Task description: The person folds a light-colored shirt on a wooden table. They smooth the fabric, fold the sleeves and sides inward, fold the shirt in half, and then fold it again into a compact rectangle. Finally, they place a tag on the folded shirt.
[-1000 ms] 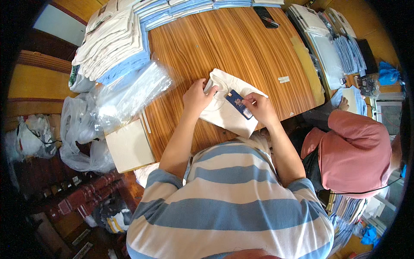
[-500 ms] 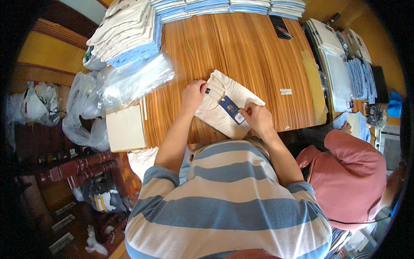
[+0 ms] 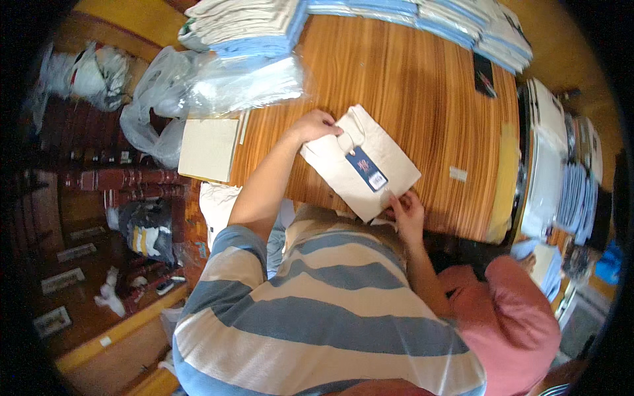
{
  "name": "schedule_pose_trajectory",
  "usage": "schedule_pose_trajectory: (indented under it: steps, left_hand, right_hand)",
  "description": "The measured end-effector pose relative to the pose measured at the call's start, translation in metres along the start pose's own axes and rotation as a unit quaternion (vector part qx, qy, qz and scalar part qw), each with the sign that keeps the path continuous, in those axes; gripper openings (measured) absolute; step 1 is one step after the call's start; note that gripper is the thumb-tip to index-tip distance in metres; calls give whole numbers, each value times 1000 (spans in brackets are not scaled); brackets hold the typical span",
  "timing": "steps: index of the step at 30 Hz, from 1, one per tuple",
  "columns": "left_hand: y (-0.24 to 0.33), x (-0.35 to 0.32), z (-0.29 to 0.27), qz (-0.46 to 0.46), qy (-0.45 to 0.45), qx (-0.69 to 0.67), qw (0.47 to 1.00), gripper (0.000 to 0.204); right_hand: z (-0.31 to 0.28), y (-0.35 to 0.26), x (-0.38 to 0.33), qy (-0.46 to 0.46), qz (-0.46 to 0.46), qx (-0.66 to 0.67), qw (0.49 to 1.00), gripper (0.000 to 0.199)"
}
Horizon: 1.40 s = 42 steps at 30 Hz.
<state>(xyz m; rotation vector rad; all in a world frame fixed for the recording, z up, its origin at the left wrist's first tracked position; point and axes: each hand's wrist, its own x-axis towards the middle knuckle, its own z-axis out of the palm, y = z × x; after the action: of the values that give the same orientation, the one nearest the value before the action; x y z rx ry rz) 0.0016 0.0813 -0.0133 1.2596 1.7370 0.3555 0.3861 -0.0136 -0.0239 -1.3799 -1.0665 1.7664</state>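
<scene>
A folded cream T-shirt (image 3: 330,168) lies aslant on the wooden table in front of me, its collar toward the far side. A dark blue hang tag (image 3: 366,170) with a white label lies flat on its front, below the neckline. At the collar's left side, my left hand (image 3: 318,127) grips the shirt with bent fingers. My right hand (image 3: 407,211) is at the near right edge, thumb and fingers closed on the fabric just below the tag. Part of those fingers is hidden under the shirt's edge.
Clear plastic bags (image 3: 247,84) lie at the left, by a stack of folded shirts (image 3: 247,26). Pale boards (image 3: 208,150) sit on the table's left edge. More packed shirts line the far edge, near a black phone (image 3: 484,74). A person in a red top (image 3: 508,317) is close on my right.
My right hand has left the hang tag and moved down to the shirt's near edge. The tag now lies uncovered. My left hand stays at the collar, and the view has shifted.
</scene>
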Motion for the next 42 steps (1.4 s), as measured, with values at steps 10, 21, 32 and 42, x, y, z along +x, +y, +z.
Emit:
schedule_pose_trajectory:
  steps: [10,21,32,42]
  left_hand:
    - [2,-42,-65,108,177,-116,971,29]
    - [51,-30,-458,176,420,-89,886,36]
    - [-6,102,-506,69,315,-114,939,38]
    - [-105,-40,-397,199,644,-245,696,55]
  right_hand:
    - [60,-62,71,37,-177,-91,979,28]
    - [322,-396,264,-87,-359,-86,925,52]
    - [365,-377,366,-12,-149,-217,965,56]
    - [230,-189,263,-66,-303,-349,884,26]
